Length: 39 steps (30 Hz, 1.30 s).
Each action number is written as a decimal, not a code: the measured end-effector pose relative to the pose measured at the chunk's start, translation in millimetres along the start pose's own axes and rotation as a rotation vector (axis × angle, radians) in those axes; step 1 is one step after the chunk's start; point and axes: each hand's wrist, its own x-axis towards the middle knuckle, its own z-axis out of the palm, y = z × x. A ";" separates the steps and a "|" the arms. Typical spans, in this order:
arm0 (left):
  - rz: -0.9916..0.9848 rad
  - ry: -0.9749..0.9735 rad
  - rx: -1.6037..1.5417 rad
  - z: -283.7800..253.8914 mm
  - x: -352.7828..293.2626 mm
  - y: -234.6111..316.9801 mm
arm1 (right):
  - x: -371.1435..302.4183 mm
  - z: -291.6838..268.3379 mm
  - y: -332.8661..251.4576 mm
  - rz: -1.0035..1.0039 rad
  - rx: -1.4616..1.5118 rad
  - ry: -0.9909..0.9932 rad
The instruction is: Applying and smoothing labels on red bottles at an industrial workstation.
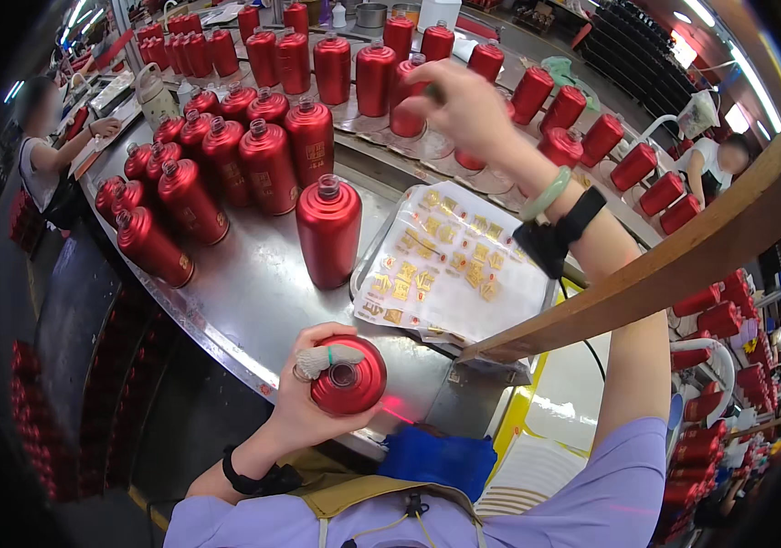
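Observation:
My left hand (304,388) wraps around a red bottle (363,384) with an open neck, held upright near the table's front edge. One finger, in a grey cloth wrap (329,357) tied with a green band, lies across the bottle's shoulder. My right hand (464,105) is raised at the upper middle, its fingers curled inward. It overlaps a red bottle (400,119) standing farther back; whatever the fingers hold is hidden. Under my right forearm lies a white sheet of gold stickers (453,251). Another red bottle (328,233) stands just beyond my left hand.
Several red bottles (267,169) crowd the metal table (244,274) at left. A curved line of bottles (375,78) runs behind. A wooden bar (646,265) crosses at right. A blue cloth (436,461) lies near me. Two people work at far left (43,164) and far right (706,169).

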 end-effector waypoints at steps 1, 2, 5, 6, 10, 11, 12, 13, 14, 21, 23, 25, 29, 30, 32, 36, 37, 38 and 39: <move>0.038 -0.015 0.015 1.5 2.4 0.1 | -0.3 -12.0 38.4 0.047 -0.294 0.107; 0.071 -0.025 0.036 2.7 4.6 -0.3 | -5.0 -19.7 69.7 0.258 -0.462 0.102; 0.059 -0.015 0.024 3.9 3.8 -1.5 | -22.9 -30.1 131.6 0.668 -0.709 0.014; 0.062 -0.018 0.019 4.9 4.7 -1.6 | -32.8 -36.4 153.5 0.679 -0.666 -0.088; 0.071 -0.008 -0.017 6.5 3.9 -0.8 | -57.4 -45.8 181.2 0.683 -0.478 -0.067; 0.085 -0.016 -0.070 7.7 6.7 0.6 | -70.5 -69.7 179.1 0.666 -0.486 0.007; 0.049 0.003 -0.031 8.0 4.7 -1.1 | -67.4 -39.3 154.6 0.648 -0.437 0.019; 0.060 0.005 -0.020 6.7 4.8 -1.2 | -69.5 -36.1 134.1 0.647 -0.436 0.017; 0.074 0.003 -0.014 6.9 5.9 -2.1 | -73.7 -36.0 117.1 0.509 -0.408 0.027; 0.070 0.012 -0.039 7.0 7.8 -2.0 | -49.6 -16.0 30.8 0.255 0.191 0.093; 0.105 0.009 0.016 5.3 7.0 -3.1 | -42.3 10.2 14.0 0.196 0.276 0.054; 0.087 0.021 0.011 5.4 4.6 -2.3 | -37.3 27.0 -2.2 0.193 0.352 -0.076; 0.082 0.041 -0.034 6.8 1.3 1.8 | -35.9 49.7 -15.6 0.056 0.264 -0.261; 0.080 0.032 -0.042 5.8 -0.1 -0.5 | -37.7 53.3 -18.8 0.045 0.276 -0.256; 0.100 0.015 -0.040 5.6 -0.1 -1.3 | -40.9 41.5 -21.3 0.072 0.351 -0.260; 0.083 -0.009 -0.103 7.6 -8.9 -21.1 | -55.2 -13.8 -13.4 0.191 0.381 -0.195; 0.007 -0.009 -0.185 8.7 -9.0 -19.1 | -71.9 -35.8 1.0 0.189 0.332 -0.157; 0.034 -0.051 -0.031 1.6 -8.1 -17.2 | -86.3 -55.3 -1.1 0.275 0.276 -0.196; 0.026 -0.021 -0.152 6.6 -8.8 -27.0 | -108.2 -81.0 3.8 0.272 0.206 -0.197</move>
